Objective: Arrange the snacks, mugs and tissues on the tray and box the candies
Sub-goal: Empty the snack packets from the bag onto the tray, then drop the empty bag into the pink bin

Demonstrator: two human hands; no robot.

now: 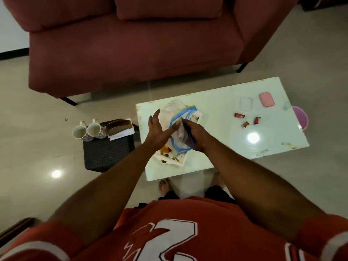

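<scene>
A white tray with a colourful print lies on the left part of the white table. Over it, my right hand grips a clear snack bag with a blue zip edge. My left hand is flat, its straight fingers pressing against the bag's side. A second clear bag lies on the tray behind. Three wrapped candies lie on the table to the right, near a clear box and its pink lid. Two mugs and a tissue holder stand on a dark stool at the left.
A red sofa fills the space behind the table. A purple bin pokes out past the table's right edge. Tiled floor surrounds the table, and my bare feet show under its near edge.
</scene>
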